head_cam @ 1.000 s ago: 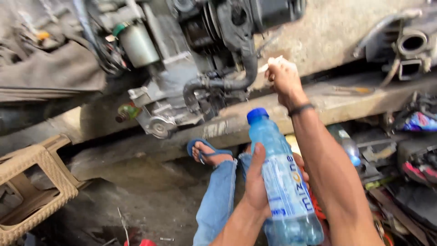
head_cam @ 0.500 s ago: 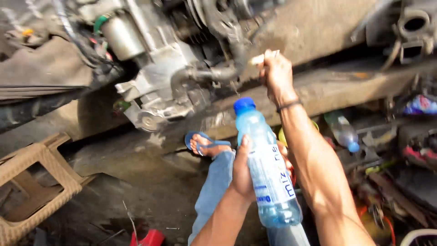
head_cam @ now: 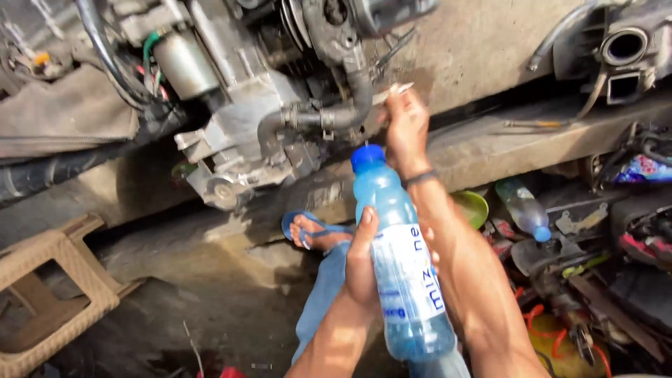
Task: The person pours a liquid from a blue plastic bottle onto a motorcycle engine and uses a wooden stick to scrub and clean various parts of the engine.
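The left hand (head_cam: 360, 262) is wrapped around a blue-capped plastic bottle (head_cam: 402, 273) of bluish liquid, now raised closer under the engine (head_cam: 273, 119) than a second ago. The right hand (head_cam: 406, 126) has moved in beside the engine's black rubber hose (head_cam: 329, 115), fingers pinched on something small and pale that is too blurred to identify.
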